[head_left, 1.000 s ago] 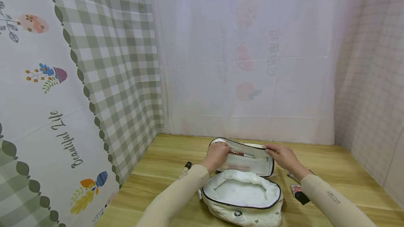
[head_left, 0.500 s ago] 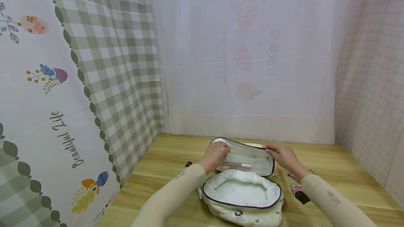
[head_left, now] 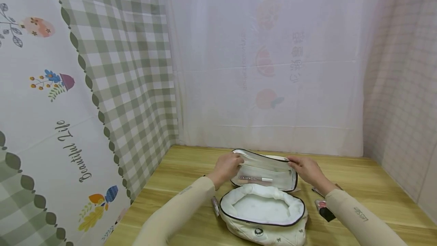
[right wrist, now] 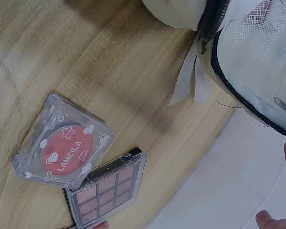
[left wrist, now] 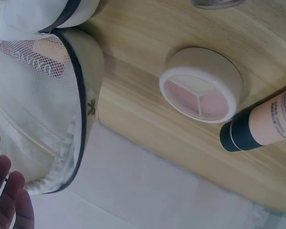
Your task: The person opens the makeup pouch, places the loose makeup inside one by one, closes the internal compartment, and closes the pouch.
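A cream quilted makeup bag (head_left: pixel 263 232) stands unzipped, its lid (head_left: pixel 290 177) tipped up behind it. Inside the lid's see-through mesh pocket lies a slim lip gloss tube (head_left: pixel 257 180) with a pale end. My left hand (head_left: pixel 226 169) is at the lid's left edge, fingertips over its inner side. Its loosely bent fingers (left wrist: pixel 12 191) show nothing between them in the left wrist view, though the thumb is out of sight. My right hand (head_left: pixel 307 171) pinches the lid's upper right corner by the black-trimmed edge.
Right of the bag lie a clear-cased blush compact (right wrist: pixel 66 155) and an eyeshadow palette (right wrist: pixel 109 191). On the left are a round white compact (left wrist: pixel 200 86) and a pinkish tube with a black cap (left wrist: pixel 271 121). Hanging curtains (head_left: pixel 266 86) border the wooden table (head_left: pixel 362 185).
A lip gloss tube showing near my left fingers has dropped lower into the mesh pocket. My left hand has drawn a little leftward; my right hand keeps its hold on the lid.
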Demonstrator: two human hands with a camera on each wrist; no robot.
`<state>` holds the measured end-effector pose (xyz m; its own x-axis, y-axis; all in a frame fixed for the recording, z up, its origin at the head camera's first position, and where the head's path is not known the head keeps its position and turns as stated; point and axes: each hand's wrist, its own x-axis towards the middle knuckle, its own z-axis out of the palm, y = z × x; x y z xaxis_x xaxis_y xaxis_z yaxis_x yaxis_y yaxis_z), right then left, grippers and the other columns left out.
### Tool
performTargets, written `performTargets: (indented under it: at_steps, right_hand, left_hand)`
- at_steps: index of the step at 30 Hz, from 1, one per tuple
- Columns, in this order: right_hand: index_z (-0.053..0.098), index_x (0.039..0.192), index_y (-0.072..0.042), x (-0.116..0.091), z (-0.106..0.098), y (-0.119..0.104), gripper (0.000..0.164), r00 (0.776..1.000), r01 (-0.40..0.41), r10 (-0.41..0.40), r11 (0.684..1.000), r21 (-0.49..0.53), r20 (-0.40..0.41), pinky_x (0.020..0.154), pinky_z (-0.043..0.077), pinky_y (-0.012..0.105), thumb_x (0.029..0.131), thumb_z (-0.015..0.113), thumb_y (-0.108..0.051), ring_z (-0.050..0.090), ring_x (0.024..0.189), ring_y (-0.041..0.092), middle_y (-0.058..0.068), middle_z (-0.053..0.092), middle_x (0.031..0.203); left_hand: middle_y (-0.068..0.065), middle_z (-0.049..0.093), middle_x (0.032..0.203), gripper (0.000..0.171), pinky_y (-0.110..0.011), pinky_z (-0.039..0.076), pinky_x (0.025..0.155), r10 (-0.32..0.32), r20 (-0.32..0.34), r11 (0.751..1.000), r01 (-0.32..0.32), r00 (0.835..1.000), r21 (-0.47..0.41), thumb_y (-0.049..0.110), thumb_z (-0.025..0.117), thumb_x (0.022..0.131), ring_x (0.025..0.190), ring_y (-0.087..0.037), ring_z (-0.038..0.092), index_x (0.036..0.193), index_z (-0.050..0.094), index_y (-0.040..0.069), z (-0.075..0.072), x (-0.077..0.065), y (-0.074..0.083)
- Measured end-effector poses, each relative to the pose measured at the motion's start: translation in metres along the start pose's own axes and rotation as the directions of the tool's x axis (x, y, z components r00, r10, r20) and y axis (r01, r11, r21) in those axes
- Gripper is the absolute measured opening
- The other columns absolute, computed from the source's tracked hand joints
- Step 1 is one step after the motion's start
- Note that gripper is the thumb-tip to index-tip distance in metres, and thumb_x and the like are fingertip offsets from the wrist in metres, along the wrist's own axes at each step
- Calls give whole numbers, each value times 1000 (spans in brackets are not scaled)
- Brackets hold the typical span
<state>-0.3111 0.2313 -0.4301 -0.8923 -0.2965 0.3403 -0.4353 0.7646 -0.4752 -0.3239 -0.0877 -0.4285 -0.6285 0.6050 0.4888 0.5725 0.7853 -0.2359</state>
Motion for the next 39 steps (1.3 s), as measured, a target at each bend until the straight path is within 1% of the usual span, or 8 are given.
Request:
performTargets:
  at_steps: [10,17,22,25,30,34,36,39]
  right_hand:
    - [63,128,4,1,0,2,34,1000,-4,4,1000,-3,5,84,49,59,100,59,-16,61,107,46,26,67,116]
    - [64,127,4,2,0,3,34,1000,-5,5,1000,-4,2,84,49,58,101,58,-17,62,106,45,25,68,114]
    - [64,127,4,1,0,2,33,1000,-7,7,1000,-3,0,85,49,59,100,59,-14,62,107,45,25,67,115]
    - [64,127,5,0,0,2,34,1000,-7,7,1000,-1,3,85,49,59,99,59,-14,61,108,46,27,66,116]
    - [64,127,4,1,1,2,33,1000,-3,3,1000,1,2,84,49,58,99,59,-14,61,107,46,27,67,115]
    - [65,126,4,1,2,1,33,1000,0,0,1000,6,-4,85,49,58,99,60,-13,62,107,45,26,67,115]
    - [65,126,4,1,2,1,32,1000,1,-1,1000,6,-8,85,49,59,99,60,-14,61,108,46,26,67,115]
    - [65,126,4,0,3,2,32,1000,2,-2,1000,9,-7,86,48,59,99,59,-14,61,108,47,27,67,115]
  left_hand:
    - [7,70,100,17,-26,53,69,-43,-7,998,42,999,-53,24,80,83,87,-12,67,99,75,21,-5,-8,-15]
    - [5,70,103,20,-27,53,66,-121,32,988,124,992,-92,27,77,87,87,-11,67,106,76,21,-10,-10,-27]
    - [3,70,98,18,-32,54,72,-130,-5,981,128,991,-148,23,78,86,86,-16,66,103,77,16,-15,-11,-40]
    - [0,71,100,19,-34,54,76,-150,-8,973,146,989,-179,22,78,87,90,-20,67,104,76,13,-18,-11,-45]
    - [-3,71,107,27,-36,55,79,-214,33,948,215,976,-236,26,77,88,97,-22,67,110,75,11,-21,-12,-49]
    - [-7,70,115,35,-38,53,88,-247,112,906,270,963,-325,30,74,91,106,-24,65,118,72,8,-16,-9,-51]
    - [-9,67,122,42,-40,50,94,-261,174,863,310,950,-399,31,72,93,112,-27,63,125,68,6,-12,-6,-52]
    - [-13,61,133,50,-43,46,100,-281,282,764,392,917,-513,31,68,96,122,-30,57,137,58,4,-7,-2,-53]
